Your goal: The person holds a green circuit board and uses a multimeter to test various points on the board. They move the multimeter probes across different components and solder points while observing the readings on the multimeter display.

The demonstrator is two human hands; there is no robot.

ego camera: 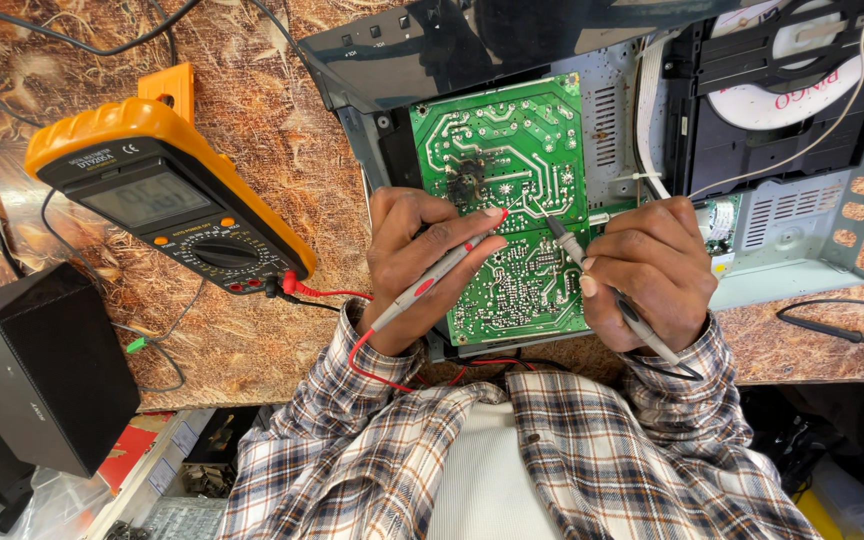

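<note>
A green circuit board (502, 150) lies inside an opened grey disc player chassis (802, 250) on a brown patterned table. My left hand (412, 265) grips a red-tipped grey test probe (442, 270), its tip touching the board near the middle. My right hand (652, 270) grips a black test probe (564, 240), tip also on the board. A yellow and black multimeter (167, 195) with a grey display stands to the left; red and black leads plug into it.
A black box-shaped speaker (37, 365) sits at the table's left edge. A white disc (797, 95) lies in the player's tray at top right. Black cables (832, 325) run across the table on the right. Clutter fills shelves below the table edge.
</note>
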